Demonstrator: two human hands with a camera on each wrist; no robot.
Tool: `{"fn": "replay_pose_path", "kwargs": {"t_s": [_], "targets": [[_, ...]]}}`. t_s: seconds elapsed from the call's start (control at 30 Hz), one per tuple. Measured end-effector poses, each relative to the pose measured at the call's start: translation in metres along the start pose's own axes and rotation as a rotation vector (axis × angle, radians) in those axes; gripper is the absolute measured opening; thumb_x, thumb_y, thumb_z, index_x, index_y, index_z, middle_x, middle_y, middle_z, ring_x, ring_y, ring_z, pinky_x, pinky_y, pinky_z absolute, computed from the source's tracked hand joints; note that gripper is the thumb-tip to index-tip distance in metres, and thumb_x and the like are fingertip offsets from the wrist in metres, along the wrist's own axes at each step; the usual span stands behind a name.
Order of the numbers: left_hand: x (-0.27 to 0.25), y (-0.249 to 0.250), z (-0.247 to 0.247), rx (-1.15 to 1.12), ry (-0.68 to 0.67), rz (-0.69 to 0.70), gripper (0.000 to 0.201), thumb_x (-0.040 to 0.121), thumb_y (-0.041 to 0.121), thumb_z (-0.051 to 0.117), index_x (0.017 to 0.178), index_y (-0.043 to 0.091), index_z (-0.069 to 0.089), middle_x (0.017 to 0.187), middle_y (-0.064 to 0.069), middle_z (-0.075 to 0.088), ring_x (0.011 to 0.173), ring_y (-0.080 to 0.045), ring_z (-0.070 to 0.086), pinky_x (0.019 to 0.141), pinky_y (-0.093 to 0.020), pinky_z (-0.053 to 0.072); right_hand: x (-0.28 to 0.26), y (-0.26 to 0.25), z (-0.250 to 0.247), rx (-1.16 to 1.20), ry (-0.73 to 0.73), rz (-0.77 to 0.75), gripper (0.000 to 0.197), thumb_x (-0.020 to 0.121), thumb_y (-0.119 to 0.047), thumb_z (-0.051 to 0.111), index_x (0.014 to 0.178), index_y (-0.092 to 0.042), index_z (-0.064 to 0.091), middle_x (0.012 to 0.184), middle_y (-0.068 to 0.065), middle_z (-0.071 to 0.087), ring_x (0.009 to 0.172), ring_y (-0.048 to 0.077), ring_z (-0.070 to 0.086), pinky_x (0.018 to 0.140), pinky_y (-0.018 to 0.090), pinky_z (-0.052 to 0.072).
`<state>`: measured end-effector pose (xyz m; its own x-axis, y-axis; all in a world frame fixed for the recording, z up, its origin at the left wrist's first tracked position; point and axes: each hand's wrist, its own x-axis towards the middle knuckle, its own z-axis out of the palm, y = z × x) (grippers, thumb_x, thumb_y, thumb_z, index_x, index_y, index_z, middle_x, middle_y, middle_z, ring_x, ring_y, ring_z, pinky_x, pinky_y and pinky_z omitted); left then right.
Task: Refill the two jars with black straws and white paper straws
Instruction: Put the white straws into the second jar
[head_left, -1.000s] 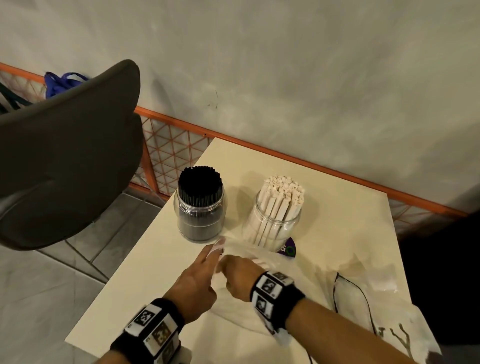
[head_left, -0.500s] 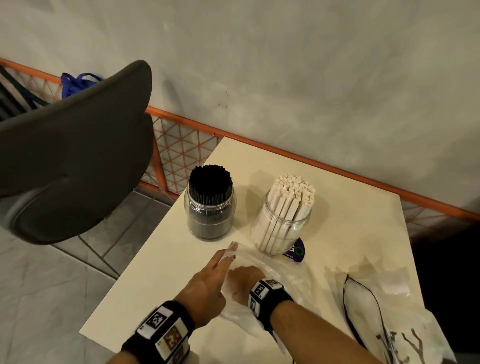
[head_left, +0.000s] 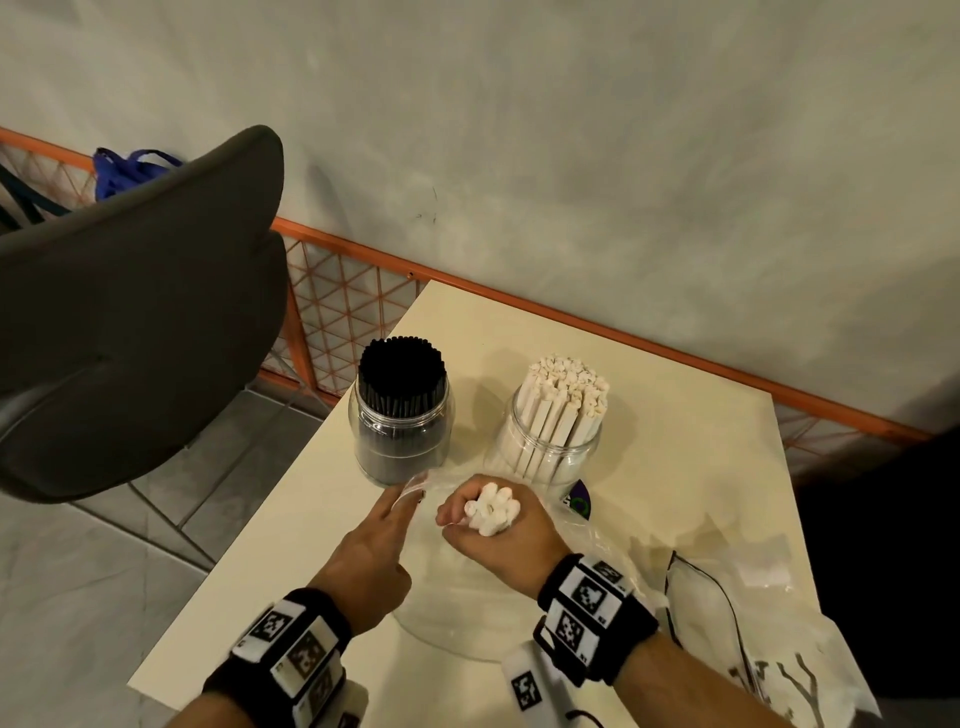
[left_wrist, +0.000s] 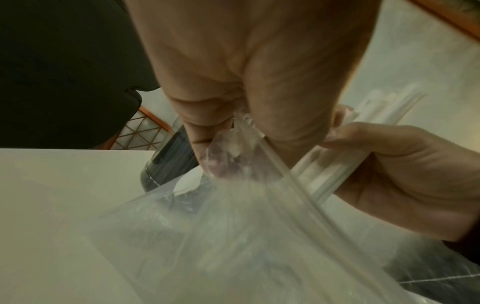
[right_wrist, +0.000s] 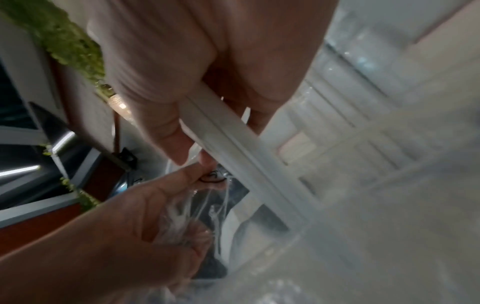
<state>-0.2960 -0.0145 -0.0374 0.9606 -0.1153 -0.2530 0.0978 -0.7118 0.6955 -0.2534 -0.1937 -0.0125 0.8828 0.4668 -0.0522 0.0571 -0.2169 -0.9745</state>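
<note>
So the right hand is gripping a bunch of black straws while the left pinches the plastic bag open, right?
Not quite: the straws in the right hand are white paper ones, as the head view shows. The left hand does pinch the plastic bag.

No legible word, brand or number is to be found. Square black-and-white coded markers are carried on the wristbands (head_left: 587, 603) — patterns, with tiny characters beside them too small to be read. A purple label (head_left: 577, 501) at the white-straw jar's (head_left: 545, 457) foot bears green marks — partly hidden, undecipherable.
</note>
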Motion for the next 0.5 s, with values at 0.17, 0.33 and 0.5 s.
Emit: {"fn": "replay_pose_path", "kwargs": {"t_s": [0.17,0.33,0.5], "targets": [[0.001,0.003,0.006,0.021,-0.035,-0.044,0.083,0.074,0.000,0.050,0.144,0.032,0.020,0.155,0.021,0.007,0.102,-0.018,0.054,0.083,-0.021,0.045,-0.002,0.016,0.000,-0.081,0.079,0.081,0.015,0.071,-0.012,0.075,0.084,-0.021,0.071,0.091,-0.001,0.072,0.088,0.014,0.068,0.087,0.039,0.055],[0.002,0.001,0.007,0.034,-0.040,-0.057,0.086,0.073,0.001,0.051,0.144,0.035,0.015,0.154,0.015,0.015,0.098,-0.017,0.053,0.083,-0.022,0.046,-0.001,0.022,-0.003,-0.163,0.057,0.165,0.013,0.074,-0.024,0.074,0.088,-0.026,0.073,0.090,-0.007,0.074,0.088,0.007,0.068,0.088,0.035,0.055],[0.001,0.002,0.008,0.011,-0.030,-0.033,0.092,0.073,-0.001,0.050,0.144,0.040,0.009,0.154,0.019,0.012,0.108,-0.015,0.052,0.089,-0.024,0.048,-0.002,0.017,0.000,-0.284,0.025,0.183,0.017,0.077,-0.035,0.073,0.090,-0.025,0.074,0.087,-0.008,0.074,0.084,0.005,0.068,0.086,0.037,0.055]]}}
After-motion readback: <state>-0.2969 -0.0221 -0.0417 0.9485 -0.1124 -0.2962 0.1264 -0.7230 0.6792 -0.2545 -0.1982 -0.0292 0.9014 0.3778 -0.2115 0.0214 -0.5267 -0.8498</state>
